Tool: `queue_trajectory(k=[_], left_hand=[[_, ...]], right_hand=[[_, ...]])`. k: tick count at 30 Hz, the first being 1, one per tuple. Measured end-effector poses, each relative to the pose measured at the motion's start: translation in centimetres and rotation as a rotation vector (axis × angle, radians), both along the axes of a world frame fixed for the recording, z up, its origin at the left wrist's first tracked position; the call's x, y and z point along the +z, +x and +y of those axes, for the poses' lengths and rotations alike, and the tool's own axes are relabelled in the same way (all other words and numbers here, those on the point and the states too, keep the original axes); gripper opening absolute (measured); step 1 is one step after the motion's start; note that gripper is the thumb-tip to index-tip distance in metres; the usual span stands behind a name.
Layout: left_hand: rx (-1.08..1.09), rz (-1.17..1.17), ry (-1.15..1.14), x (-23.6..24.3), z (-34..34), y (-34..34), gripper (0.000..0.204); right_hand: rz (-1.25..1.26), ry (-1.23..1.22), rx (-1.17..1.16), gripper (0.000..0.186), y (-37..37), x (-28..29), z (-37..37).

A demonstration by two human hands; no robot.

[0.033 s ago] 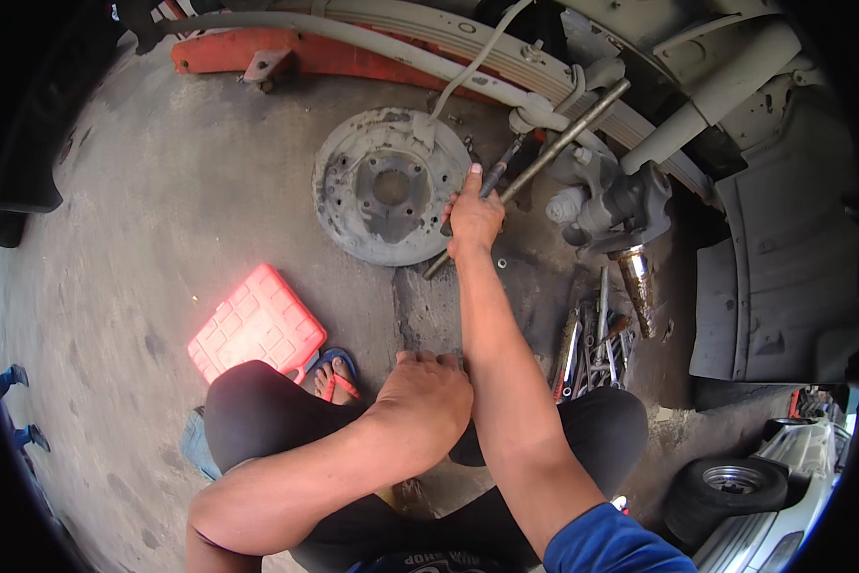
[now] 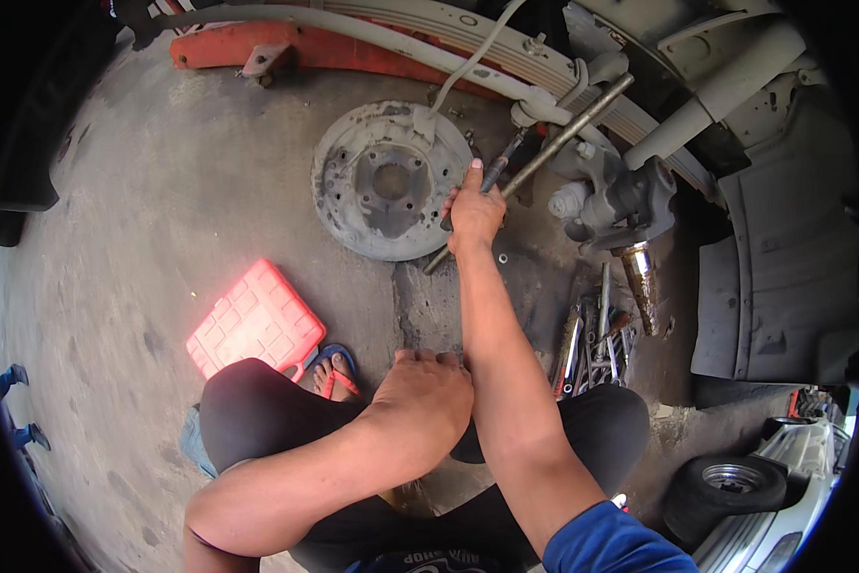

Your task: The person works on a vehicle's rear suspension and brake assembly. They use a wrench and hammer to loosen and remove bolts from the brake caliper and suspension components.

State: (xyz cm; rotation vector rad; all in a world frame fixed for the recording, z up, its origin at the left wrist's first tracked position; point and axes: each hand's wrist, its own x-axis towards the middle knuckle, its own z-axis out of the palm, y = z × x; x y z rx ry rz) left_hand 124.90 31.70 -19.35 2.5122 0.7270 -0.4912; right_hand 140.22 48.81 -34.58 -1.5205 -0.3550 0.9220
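Observation:
Stretched out ahead, my right hand (image 2: 476, 218) is closed around a dark-handled ratchet wrench (image 2: 493, 176), thumb lying along the handle. The tool's far end reaches a joint under the vehicle; what it sits on is too small to make out. A long metal pipe (image 2: 565, 136) slants past the hand, partly hidden by it. Left of the hand lies a round grey brake backing plate (image 2: 340, 196) with a central hole. My left hand (image 2: 424, 406) hangs over my knees against my right forearm, back up, its fingers bending down out of sight.
A greasy spindle (image 2: 636, 272) and steering knuckle (image 2: 630, 205) stand at the right. Several wrenches (image 2: 596, 344) lie below them. A red plastic case (image 2: 257, 320) rests by my foot. Red beam (image 2: 353, 62) and leaf spring cross the back; a tyre (image 2: 701, 497) lies lower right.
The whole view has shifted very slightly. Both hands keep their places, with the ratchet wrench still in the right one.

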Motion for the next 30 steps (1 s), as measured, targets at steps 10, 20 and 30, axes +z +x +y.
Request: queue_trajectory(k=[10,20,30], left_hand=[[0.019,-0.080,-0.085,0.0,1.7,0.3,0.033],[-0.021,0.006,-0.067,1.4,2.1,-0.4,0.031],[0.078,0.026,0.076,4.6,2.6,-3.2,0.037]], right_hand=[[0.335,0.228,0.066,0.030,0.8,-0.7,-0.2],[0.138,0.121,0.044,0.027,-0.5,0.2,1.2],[0.261,0.120,-0.142,0.036,-4.2,0.9,4.7]])
